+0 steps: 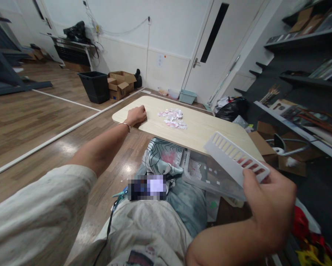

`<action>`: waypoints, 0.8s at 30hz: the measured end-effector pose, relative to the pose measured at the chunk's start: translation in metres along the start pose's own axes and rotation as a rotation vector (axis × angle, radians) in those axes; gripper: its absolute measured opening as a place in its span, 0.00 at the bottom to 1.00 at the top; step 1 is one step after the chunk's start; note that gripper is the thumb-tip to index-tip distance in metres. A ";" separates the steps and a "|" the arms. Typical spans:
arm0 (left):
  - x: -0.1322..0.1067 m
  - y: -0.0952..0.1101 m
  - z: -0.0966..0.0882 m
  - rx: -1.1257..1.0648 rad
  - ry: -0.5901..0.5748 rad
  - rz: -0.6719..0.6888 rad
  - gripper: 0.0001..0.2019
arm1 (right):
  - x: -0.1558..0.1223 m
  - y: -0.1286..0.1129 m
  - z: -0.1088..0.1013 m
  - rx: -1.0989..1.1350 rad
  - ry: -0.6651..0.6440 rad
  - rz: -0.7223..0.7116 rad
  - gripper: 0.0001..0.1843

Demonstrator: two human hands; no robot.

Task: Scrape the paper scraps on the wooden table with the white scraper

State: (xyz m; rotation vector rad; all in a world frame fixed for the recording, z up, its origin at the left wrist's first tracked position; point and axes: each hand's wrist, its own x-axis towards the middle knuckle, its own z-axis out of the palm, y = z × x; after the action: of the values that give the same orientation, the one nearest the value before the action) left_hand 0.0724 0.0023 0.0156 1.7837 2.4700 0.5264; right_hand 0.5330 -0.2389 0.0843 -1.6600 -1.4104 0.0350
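My right hand [268, 199] grips one end of a white slotted plastic piece [232, 155], raised and tilted above the table's near right edge. My left hand [137, 115] rests on the left end of the pale wooden table [204, 127], its fingers curled down and hidden, so anything inside them does not show. A loose pile of small white and pinkish paper pieces [174, 117] lies mid-table. Under the near edge, a clear plastic bin [210, 173] by my lap holds more white bits.
A phone with a blurred screen [147, 187] lies on my lap beside patterned cloth [161, 157]. Beyond the table stand a black bin [95, 87], cardboard boxes [120, 84] and a teal basket [187, 96]. Dark shelves [298, 88] and an open carton [290, 159] crowd the right.
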 end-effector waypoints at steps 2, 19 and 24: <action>-0.001 0.001 -0.001 0.002 0.001 -0.001 0.25 | 0.004 -0.002 0.011 0.035 0.040 -0.023 0.16; 0.002 -0.002 0.003 -0.058 -0.002 0.021 0.23 | 0.028 -0.027 0.141 0.278 -0.088 -0.098 0.13; 0.003 -0.004 0.006 -0.119 0.008 0.043 0.25 | 0.032 -0.021 0.133 0.254 -0.055 -0.108 0.11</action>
State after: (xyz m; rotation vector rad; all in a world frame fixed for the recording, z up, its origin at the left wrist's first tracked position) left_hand 0.0689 0.0056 0.0095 1.7959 2.3558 0.6698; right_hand 0.4542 -0.1344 0.0380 -1.3823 -1.4695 0.1925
